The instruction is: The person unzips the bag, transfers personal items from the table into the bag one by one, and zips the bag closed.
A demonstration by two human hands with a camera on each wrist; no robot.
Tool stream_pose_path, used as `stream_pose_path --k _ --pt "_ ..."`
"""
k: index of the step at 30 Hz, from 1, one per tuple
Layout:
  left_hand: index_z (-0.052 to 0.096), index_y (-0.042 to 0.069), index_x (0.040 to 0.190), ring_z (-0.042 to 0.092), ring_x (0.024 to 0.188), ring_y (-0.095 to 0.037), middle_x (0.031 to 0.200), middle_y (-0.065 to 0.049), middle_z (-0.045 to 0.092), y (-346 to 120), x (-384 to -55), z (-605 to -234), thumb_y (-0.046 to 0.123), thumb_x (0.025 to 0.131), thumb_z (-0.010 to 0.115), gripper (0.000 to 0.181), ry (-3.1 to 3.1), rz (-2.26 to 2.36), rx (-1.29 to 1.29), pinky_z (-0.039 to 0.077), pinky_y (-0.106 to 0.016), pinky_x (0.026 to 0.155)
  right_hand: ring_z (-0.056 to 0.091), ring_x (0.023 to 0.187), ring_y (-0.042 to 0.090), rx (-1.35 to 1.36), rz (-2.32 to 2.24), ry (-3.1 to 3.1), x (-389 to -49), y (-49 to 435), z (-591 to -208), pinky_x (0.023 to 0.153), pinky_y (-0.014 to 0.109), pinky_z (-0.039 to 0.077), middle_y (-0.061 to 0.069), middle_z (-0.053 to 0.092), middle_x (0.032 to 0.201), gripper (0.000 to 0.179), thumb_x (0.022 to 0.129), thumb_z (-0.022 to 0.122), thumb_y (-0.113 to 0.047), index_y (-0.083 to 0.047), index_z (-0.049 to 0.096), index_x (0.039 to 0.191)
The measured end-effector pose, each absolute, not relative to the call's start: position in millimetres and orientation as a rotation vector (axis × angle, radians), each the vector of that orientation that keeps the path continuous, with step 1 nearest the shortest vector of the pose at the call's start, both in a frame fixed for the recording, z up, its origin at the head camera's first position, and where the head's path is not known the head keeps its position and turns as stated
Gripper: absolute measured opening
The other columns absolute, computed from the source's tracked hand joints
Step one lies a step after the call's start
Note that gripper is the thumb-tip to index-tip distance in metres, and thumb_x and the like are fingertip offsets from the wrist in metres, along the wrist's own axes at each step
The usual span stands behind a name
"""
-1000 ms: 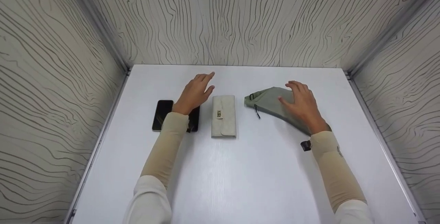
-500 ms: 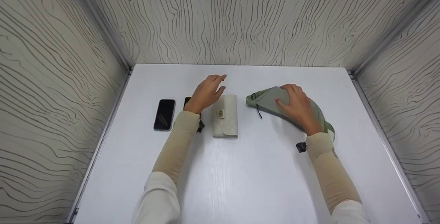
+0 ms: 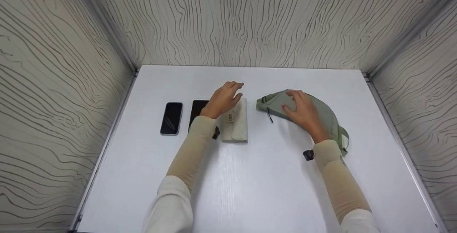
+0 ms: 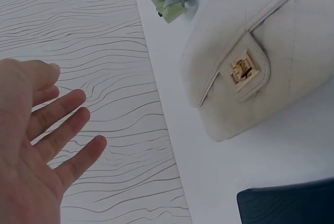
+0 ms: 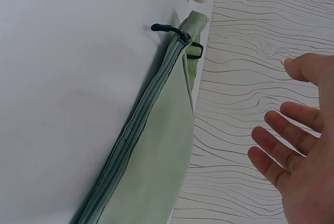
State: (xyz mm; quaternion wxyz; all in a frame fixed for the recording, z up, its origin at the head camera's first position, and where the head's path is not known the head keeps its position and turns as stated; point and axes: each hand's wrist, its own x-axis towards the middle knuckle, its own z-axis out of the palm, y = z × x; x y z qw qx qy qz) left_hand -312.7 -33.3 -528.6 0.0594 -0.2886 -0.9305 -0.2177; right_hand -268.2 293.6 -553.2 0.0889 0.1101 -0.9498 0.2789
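Note:
My left hand (image 3: 225, 99) hovers with relaxed fingers over the top of a cream flap wallet (image 3: 240, 122), which has a gold turn clasp (image 4: 242, 71). Nothing is in that hand. My right hand (image 3: 303, 110), fingers loosely bent and holding nothing, is above a sage green belt bag (image 3: 323, 113) and overlaps its middle in the head view. The bag's zipper (image 5: 130, 135) and its dark pull cord (image 5: 166, 28) show in the right wrist view. A second phone-like dark slab (image 3: 197, 109) lies partly hidden under my left wrist.
At the left lies a black-screened smartphone (image 3: 171, 118). Everything rests on a white table (image 3: 250, 190) with patterned panels (image 3: 232, 18) rising behind and at both sides.
My left hand has moved right, from over the dark slab to over the wallet. My right hand has shifted slightly left and toward me above the belt bag. The objects stay put.

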Motion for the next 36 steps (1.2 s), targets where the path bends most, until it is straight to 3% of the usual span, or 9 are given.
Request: stream_pose_path --k 36 --pt "0.059 0.006 0.149 0.064 0.131 -0.024 0.142 -0.009 0.067 14.7 -318.3 -560.6 0.021 0.112 0.057 0.04 -2.897 -0.564 -1.006 0.054 -0.036 0.108 0.065 0.118 0.039 0.28 0.979 -2.85 -262.7 269.6 -583.9 0.098 0.055 0.055 0.018 0.063 0.131 0.041 0.101 0.071 -0.018 -0.002 0.06 0.137"
